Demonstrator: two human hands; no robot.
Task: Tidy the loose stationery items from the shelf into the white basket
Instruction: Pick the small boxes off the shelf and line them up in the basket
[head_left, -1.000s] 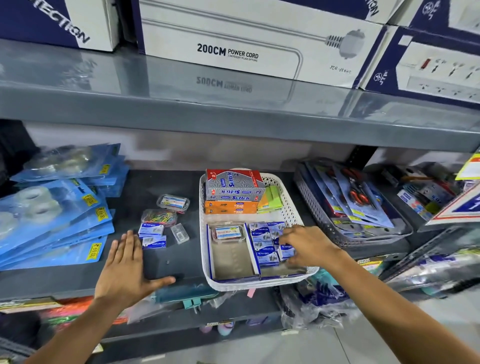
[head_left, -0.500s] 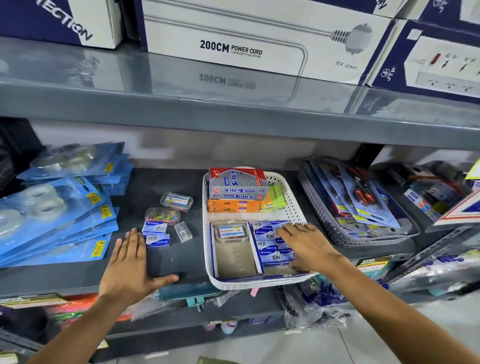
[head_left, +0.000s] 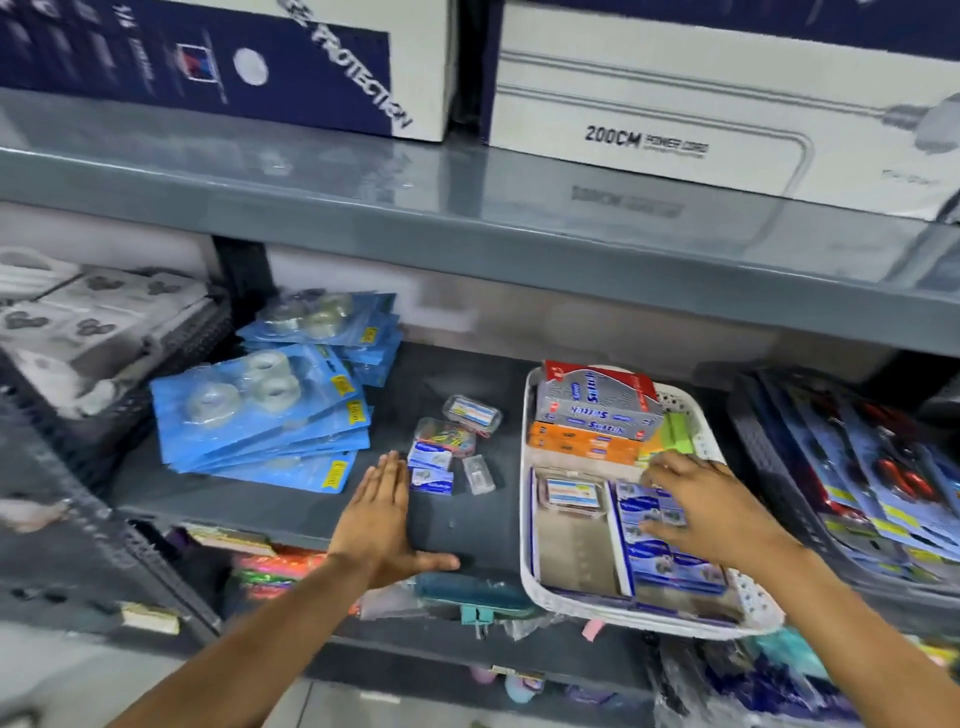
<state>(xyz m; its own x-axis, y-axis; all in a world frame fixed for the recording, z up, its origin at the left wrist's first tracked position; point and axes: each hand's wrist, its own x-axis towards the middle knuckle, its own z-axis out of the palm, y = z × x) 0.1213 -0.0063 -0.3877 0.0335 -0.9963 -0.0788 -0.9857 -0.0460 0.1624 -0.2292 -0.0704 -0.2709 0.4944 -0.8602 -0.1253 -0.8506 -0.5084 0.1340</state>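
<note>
The white basket (head_left: 527, 519) sits on the dark shelf, right of centre, holding red-grey and orange staple cartons (head_left: 592, 415), a clear case and several small blue staple boxes (head_left: 670, 566). My right hand (head_left: 711, 512) lies flat inside it on the blue boxes, fingers spread, gripping nothing. Loose on the shelf left of the basket: two small blue boxes (head_left: 430, 467), a clear tub of coloured clips (head_left: 447, 435), a clear labelled case (head_left: 471, 414) and a small clear box (head_left: 479, 474). My left hand (head_left: 382, 519) rests flat and open on the shelf, just left of the blue boxes.
Blue tape blister packs (head_left: 270, 415) are stacked at the left. A dark basket of scissor packs (head_left: 852, 483) stands at the right. The grey upper shelf (head_left: 467, 234) overhangs, carrying power-cord boxes. More goods fill the shelf below.
The view has swung left. My right hand has slid further back over the blue boxes in the basket. My left hand stays flat on the shelf.
</note>
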